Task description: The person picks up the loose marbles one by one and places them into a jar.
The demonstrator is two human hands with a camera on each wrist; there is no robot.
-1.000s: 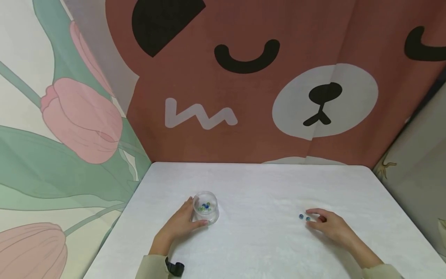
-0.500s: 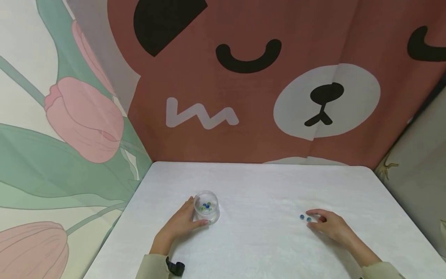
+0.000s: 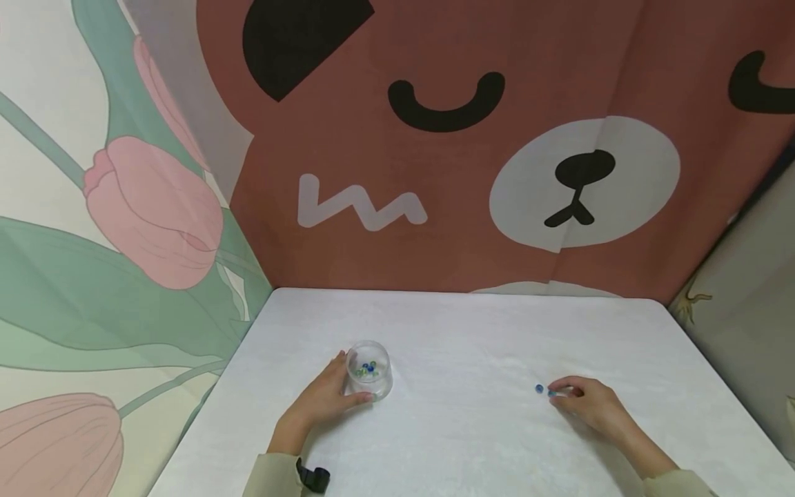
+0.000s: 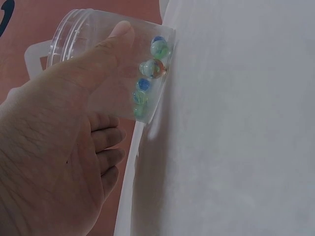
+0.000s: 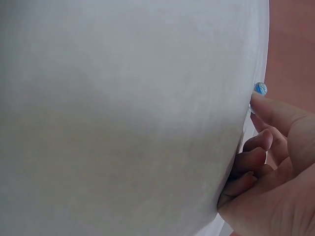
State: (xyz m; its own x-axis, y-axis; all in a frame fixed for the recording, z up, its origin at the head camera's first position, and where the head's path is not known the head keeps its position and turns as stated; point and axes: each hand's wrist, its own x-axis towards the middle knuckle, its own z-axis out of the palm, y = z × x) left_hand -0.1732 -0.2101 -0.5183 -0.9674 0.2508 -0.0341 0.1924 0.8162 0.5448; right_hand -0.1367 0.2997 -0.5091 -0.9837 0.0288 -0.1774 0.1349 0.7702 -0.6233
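On the left of the table, my left hand (image 3: pixel 323 397) holds a clear plastic jar (image 3: pixel 384 386) round its side, thumb in front and fingers behind. Several glass marbles, blue, green and amber, lie on the jar's bottom; a blue-and-green marble (image 4: pixel 159 47) shows through the wall in the left wrist view. Over on the right, my right hand (image 3: pixel 590 406) has thumb and index finger at a blue marble (image 3: pixel 551 393), pinching it at the tabletop. The right wrist view shows it mostly hidden by the fingertips. A second blue marble (image 3: pixel 539 388) lies just left of them.
The white-covered table (image 3: pixel 447 442) spreads between the two hands. Behind it hangs a brown curtain (image 3: pixel 348 262) with a bear print. A tulip-patterned curtain (image 3: pixel 155 221) borders the left side, and a grey one (image 3: pixel 739 324) the right.
My right thumb and index finger have closed in on the nearer marble. The left hand and jar stay in place; the view has shifted slightly.
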